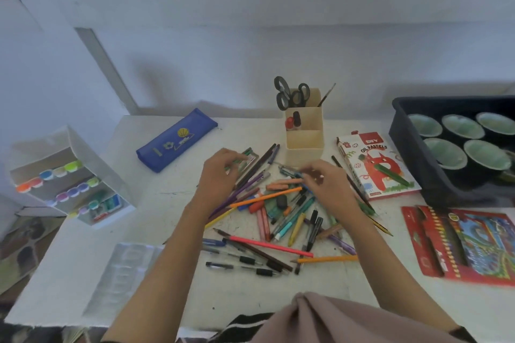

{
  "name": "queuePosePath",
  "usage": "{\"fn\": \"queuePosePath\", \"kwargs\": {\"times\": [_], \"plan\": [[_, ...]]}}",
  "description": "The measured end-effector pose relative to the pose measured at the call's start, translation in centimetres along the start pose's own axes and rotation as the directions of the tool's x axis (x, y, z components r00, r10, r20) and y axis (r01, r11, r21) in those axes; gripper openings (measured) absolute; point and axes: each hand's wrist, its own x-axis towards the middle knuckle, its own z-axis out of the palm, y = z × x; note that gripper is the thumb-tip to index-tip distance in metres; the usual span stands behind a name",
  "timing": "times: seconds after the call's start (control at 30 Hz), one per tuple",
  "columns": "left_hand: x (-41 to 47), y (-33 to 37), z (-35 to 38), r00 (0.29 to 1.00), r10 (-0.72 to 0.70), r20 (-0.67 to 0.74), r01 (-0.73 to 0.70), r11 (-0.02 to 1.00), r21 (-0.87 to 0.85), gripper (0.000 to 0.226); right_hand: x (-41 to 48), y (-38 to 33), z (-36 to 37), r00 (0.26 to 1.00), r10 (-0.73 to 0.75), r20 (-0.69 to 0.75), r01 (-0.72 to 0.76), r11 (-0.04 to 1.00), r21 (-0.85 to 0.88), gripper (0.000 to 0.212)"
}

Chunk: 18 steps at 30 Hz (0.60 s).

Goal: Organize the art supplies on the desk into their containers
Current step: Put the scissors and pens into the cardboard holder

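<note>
Ctr frame: L hand (223, 172) pinches green pen (237, 161); R hand (326, 184) blurred, grip unclear. Pen likely light, stiff, rolls; take mid-barrel.

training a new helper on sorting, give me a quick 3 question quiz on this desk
1. True or false: the scissors stand in the beige organizer.
2. Which thing lies just right of the beige organizer? A) marker rack B) oil pastels box C) clear palette
3. Fill in: the pencil case lying left of the pen pile is ____ in colour.
Key: 1 true; 2 B; 3 blue.
</note>
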Motion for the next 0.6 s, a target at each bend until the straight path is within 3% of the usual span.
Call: {"fn": "queuePosePath", "kwargs": {"times": [0.13,0.23,0.37,0.43,0.6], "plan": [[-3.9,-2.4,-1.5,0.992,-0.121,-0.043,0.123,0.992,0.036,0.033,-2.3,0.9,1.8,0.994,-0.002,0.106,0.008,0.998,-0.058,0.019],[-5.9,-3.6,-1.6,0.989,-0.146,-0.039,0.147,0.988,0.034,0.033,-2.4,0.5,3.5,0.970,-0.114,0.213,0.130,0.990,-0.062,0.019],[-7.0,-3.6,-0.3,0.978,-0.150,0.144,0.112,0.964,0.243,0.021,-1.9,-0.4,6.3,0.910,-0.220,0.353,0.309,0.925,-0.221,0.015],[-7.2,-3.0,0.4,0.944,-0.227,0.240,0.119,0.912,0.392,0.029,-1.6,-1.0,7.2,0.880,-0.250,0.404,0.381,0.880,-0.284,0.012],[-7.2,-2.6,1.5,0.955,-0.228,0.188,0.113,0.871,0.479,0.043,-0.5,-1.6,8.5,0.864,-0.189,0.467,0.420,0.782,-0.461,0.022]]}}
